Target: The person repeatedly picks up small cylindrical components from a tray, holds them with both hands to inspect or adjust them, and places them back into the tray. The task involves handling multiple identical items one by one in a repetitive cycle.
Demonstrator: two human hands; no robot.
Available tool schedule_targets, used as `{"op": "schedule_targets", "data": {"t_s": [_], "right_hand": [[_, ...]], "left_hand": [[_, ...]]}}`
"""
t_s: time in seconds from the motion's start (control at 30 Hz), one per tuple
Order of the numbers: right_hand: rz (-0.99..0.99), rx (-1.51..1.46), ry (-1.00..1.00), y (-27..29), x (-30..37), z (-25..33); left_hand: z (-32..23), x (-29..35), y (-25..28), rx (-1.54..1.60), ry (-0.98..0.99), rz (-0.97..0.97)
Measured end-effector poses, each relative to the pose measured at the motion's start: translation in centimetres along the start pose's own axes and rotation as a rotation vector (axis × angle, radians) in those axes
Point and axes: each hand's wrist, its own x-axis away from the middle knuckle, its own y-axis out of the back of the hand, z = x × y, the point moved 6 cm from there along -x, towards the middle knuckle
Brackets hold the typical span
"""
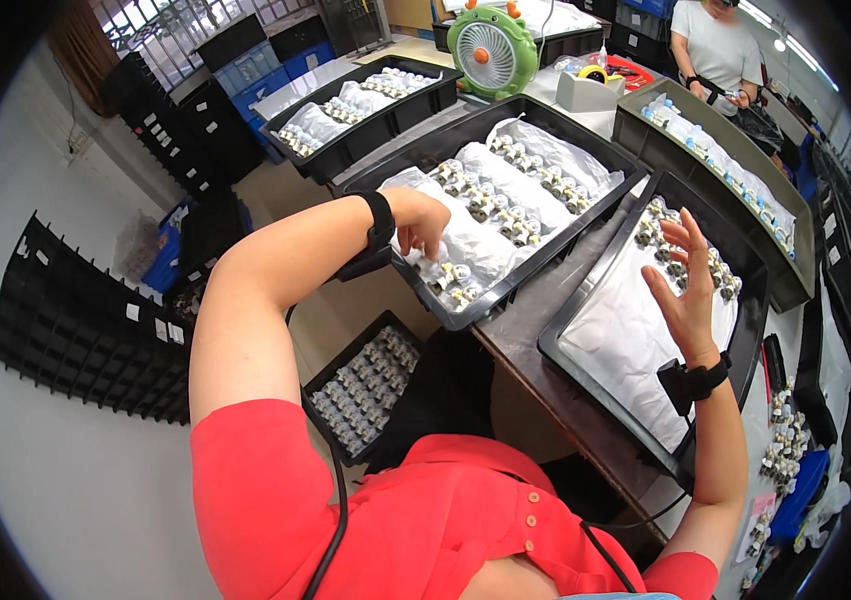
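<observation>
My left hand (419,220) reaches down into the near-left corner of the middle black tray (460,318). Its fingers are curled together at a row of small parts (460,290) with clear rounded tops and pale and dark bodies; what the fingertips grip is hidden. Over the right black tray (557,345), my right hand (687,295) is raised with thumb and fingers apart and nothing between them. Beneath it lie white sheeting (610,330) and, toward the tray's far end, rows of similar small parts (723,275). Both wrists carry black bands.
A third black tray (345,160) stands at the far left, and an olive tray (800,280) of bluish parts at the right. A green fan (491,52) and a tape dispenser (585,92) sit behind. Below is a filled tray (365,390). Another person (715,50) stands at the far right.
</observation>
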Motion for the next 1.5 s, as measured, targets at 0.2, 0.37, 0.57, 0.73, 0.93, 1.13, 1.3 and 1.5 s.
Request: {"op": "schedule_targets", "data": {"t_s": [0.2, 0.37, 0.57, 0.73, 0.93, 1.13, 1.3, 1.5], "right_hand": [[-0.025, 0.006, -0.077, 0.3, -0.1, -1.9], [-0.019, 0.040, -0.146, 0.9, 0.0, -4.2], [-0.031, 0.176, -0.260, 1.6, 0.7, -8.3], [-0.001, 0.280, -0.297, 1.7, 1.4, -10.4], [0.061, 0.371, -0.366, 0.8, 2.6, -12.1], [0.032, 0.579, -0.189, 2.0, 4.2, -15.6], [0.097, 0.742, -0.206, 1.9, 1.4, -17.7], [0.308, 0.674, -0.445, 0.1, 0.1, -21.3]], "left_hand": [[0.2, -1.4, -2.2, -0.027, 0.021, 0.172], [-0.9, -0.2, -0.4, -0.287, -0.009, 0.136], [-12.4, 5.5, 6.0, 0.032, -0.671, -0.565], [-23.0, 9.1, 3.4, 0.676, -1.210, -0.266], [-24.6, 5.3, 1.1, 0.923, -1.205, -0.038], [-25.8, 4.0, 0.2, 1.034, -1.290, -0.182], [-26.2, 5.3, -1.1, 0.893, -1.262, -0.214], [-26.4, 5.8, -1.1, 0.812, -1.256, -0.265]]}}
